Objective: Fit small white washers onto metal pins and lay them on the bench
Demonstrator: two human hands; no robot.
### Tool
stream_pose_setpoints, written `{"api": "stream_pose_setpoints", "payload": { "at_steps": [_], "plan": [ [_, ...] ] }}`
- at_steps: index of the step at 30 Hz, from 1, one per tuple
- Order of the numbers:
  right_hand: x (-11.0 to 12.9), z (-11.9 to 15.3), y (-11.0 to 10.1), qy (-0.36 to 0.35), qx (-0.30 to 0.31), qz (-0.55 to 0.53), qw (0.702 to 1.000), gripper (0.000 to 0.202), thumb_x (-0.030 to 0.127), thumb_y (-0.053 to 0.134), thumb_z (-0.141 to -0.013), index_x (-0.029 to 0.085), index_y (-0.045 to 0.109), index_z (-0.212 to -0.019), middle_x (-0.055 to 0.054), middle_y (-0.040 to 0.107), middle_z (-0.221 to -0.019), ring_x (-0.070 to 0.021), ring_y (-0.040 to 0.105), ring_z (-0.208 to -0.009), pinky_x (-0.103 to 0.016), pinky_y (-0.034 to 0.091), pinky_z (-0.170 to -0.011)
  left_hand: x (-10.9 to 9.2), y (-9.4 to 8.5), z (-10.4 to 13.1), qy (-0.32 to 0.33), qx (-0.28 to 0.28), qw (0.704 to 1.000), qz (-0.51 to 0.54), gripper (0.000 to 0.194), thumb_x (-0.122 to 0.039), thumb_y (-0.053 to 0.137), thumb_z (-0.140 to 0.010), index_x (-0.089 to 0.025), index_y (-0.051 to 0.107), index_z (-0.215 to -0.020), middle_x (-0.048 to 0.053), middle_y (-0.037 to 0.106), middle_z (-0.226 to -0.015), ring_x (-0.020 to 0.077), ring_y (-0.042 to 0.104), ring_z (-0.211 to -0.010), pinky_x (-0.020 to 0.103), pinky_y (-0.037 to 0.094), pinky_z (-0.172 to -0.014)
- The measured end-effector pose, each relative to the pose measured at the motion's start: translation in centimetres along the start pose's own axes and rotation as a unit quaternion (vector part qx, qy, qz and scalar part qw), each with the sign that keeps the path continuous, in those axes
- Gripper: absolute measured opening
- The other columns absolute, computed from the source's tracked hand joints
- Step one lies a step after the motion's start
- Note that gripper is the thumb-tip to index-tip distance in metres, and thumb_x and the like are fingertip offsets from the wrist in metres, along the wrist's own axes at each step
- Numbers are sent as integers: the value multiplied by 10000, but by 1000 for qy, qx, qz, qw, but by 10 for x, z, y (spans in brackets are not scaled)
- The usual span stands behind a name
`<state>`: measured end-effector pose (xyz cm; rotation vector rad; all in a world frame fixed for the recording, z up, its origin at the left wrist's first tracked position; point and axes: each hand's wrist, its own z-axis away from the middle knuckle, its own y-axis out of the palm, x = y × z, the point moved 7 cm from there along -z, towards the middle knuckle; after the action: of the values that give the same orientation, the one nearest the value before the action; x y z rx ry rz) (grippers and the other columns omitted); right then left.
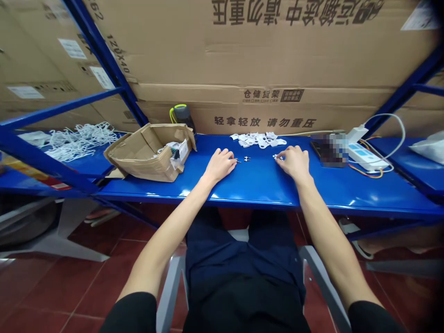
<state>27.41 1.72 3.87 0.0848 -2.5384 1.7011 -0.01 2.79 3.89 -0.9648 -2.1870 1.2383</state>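
My left hand [220, 165] rests on the blue shelf top with its fingers closed together. At its fingertips shows a small thin pin-like piece [238, 161], too small to name. Just to the right of it lies a tiny white-and-dark part [247, 158], apart from both hands. My right hand [296, 162] pinches a small white plastic piece [274, 157] between thumb and fingers. Behind both hands, several white ring-shaped plastic pieces [258, 139] lie in a loose pile.
An open cardboard box [138, 159] with small bagged parts stands left, before a dark bottle [183, 115]. A phone-like dark object [329, 150], partly blurred, and a white power strip [369, 156] with cables lie right. Blue posts [104, 55] frame the shelf; white cables [81, 141] lie far left.
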Motion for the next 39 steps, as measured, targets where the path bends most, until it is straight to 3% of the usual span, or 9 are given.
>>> {"api": "stream_pose_setpoints", "payload": {
  "at_steps": [10,18,21,26,32,39],
  "plan": [
    [8,0,4,-24,21,11,999,266,262,594,-987,200,853,-1003,-183,764,-1115,-402,599,-1154,-528,448,-921,23,1,6,-84,-31,996,-23,330,-294,535,-1045,-215,843,-960,157,738,-1028,347,604,-1039,523,443,-923],
    [37,1,-3,-89,-42,-44,994,260,277,546,-1020,191,786,-972,-162,779,-1037,-367,611,-1102,-468,419,-889,-15,-4,12,-26,8,999,-30,375,-325,491,-1089,-176,831,-1140,176,751,-1196,345,626,-1120,513,452,-958],
    [54,3,-4,-136,-55,-86,985,247,271,532,-1035,197,760,-976,-145,791,-1018,-340,632,-1051,-446,417,-870,-18,-6,21,-18,28,999,-29,373,-328,485,-1106,-195,830,-1159,140,758,-1188,313,638,-1116,479,454,-970],
    [83,10,0,-232,-36,-148,961,205,269,551,-1032,216,748,-1016,-105,803,-1035,-309,653,-993,-439,437,-882,0,-5,25,-57,19,993,103,254,-353,615,-1062,-245,844,-1071,73,779,-1113,258,675,-1051,435,478,-1016],
    [101,17,7,-288,8,-212,934,180,273,569,-1029,227,743,-1037,-81,796,-1039,-287,656,-996,-424,467,-916,18,7,22,-131,37,944,301,178,-355,711,-978,-222,827,-994,53,808,-1066,235,701,-995,374,518,-978],
    [112,20,13,-318,32,-252,914,154,239,589,-999,218,741,-992,-89,769,-974,-269,657,-933,-408,486,-882,29,14,15,-211,83,912,342,229,-310,827,-846,-213,864,-1049,46,807,-957,178,644,-763,315,512,-787]
  ]
}}
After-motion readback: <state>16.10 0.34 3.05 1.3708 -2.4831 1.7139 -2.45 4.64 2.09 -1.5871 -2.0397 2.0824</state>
